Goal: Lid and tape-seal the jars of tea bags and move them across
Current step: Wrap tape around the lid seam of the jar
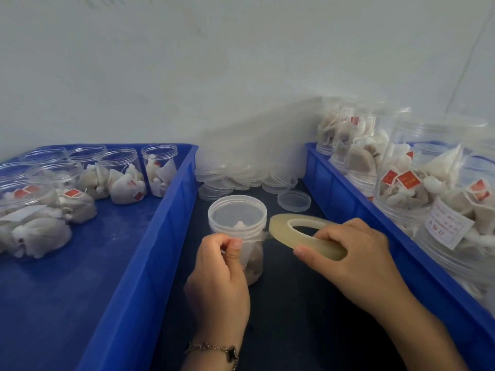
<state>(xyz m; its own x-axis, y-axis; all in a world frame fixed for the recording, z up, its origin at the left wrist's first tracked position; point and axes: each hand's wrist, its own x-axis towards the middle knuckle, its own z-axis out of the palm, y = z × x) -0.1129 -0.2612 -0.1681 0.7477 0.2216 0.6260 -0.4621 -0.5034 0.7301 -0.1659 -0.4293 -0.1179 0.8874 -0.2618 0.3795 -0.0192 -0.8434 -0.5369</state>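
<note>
right crate [348, 199] cropped, jar labels [446, 226] unreadable

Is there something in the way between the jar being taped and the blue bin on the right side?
Partly. The tape roll and the right hand gripping it sit between the lidded jar and the right bin. The left hand holds the jar. One loose lid lies farther back. Nothing else visible blocks the way.

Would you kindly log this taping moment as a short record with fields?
jar in work: lidded jar upright on the dark table between the trays
left hand: pinches the tape end at the jar's side
right hand: grips the tape roll
left tray: open jars of tea bags
right tray: filled jars
spare lids: piled behind the jar
</note>
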